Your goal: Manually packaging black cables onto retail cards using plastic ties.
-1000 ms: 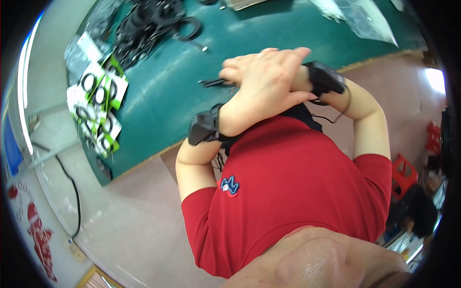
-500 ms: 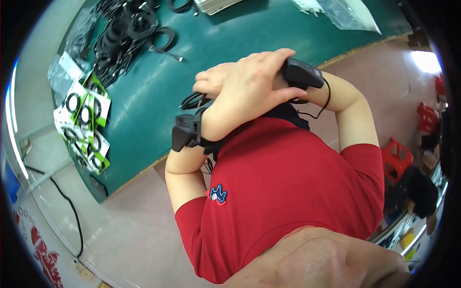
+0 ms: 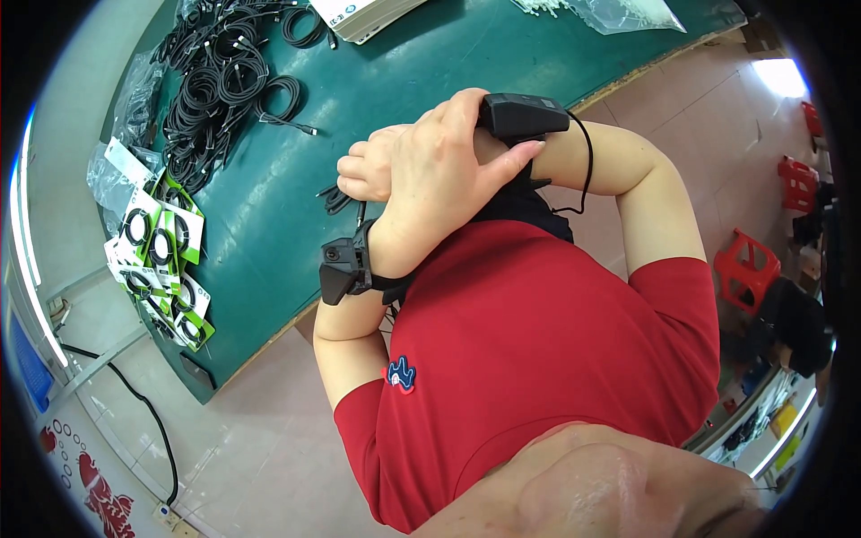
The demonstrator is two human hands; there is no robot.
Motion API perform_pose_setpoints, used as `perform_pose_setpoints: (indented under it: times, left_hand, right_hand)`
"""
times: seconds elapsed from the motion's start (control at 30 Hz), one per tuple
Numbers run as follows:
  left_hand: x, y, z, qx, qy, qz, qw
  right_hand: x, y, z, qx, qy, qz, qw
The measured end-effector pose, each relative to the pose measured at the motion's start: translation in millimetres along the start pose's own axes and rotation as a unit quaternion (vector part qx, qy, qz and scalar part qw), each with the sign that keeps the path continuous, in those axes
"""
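My left hand [image 3: 435, 170] lies across the back of my right hand, its thumb and fingers around the right wrist just by a black box-shaped device [image 3: 525, 117] strapped there. From underneath, my right hand [image 3: 375, 160] shows only its curled fingers; their inner side is hidden. A small coil of black cable [image 3: 335, 199] rests on the table beside those fingers. Another black device [image 3: 345, 264] sits on my left wrist. A thin black wire [image 3: 589, 166] loops from the right-wrist device under the forearm.
Many coiled black cables [image 3: 220, 90] pile up on the green table [image 3: 260, 242]. White-and-green cable packages [image 3: 161, 242] lie along its left side, near a dark flat object [image 3: 197, 369]. A white box [image 3: 368, 18] and clear plastic bag [image 3: 628, 13] are farther back. Red stools [image 3: 749, 269] stand right.
The view has shifted, so the table things sit lower and more to the left. Both hands appear a little further left, still crossed the same way.
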State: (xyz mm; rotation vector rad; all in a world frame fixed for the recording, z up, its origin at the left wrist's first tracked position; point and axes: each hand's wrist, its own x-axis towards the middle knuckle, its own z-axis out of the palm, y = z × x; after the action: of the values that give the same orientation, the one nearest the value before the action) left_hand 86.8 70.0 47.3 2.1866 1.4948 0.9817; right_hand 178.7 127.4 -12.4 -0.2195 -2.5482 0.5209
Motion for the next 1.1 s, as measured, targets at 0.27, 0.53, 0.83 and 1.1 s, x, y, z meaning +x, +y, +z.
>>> perform_pose_setpoints:
  times: [0.27, 0.53, 0.83, 1.1]
  left_hand:
    - [1, -2, -1, -0.044, -0.022, 0.042, 0.998]
    - [-4, -7, -9, -0.077, 0.026, 0.096, 0.992]
    - [-31, -36, -45, -0.112, 0.078, 0.202, 0.970]
    - [-59, -65, -67, -0.030, 0.061, 0.166, 0.984]
  right_hand:
    - [-7, -2, -7, 0.015, 0.020, -0.012, 1.000]
    - [-6, 0, -14, 0.037, 0.032, -0.024, 0.999]
    - [4, 5, -16, 0.091, -0.033, 0.041, 0.994]
    - [-10, 7, -46, 0.040, 0.009, 0.091, 0.995]
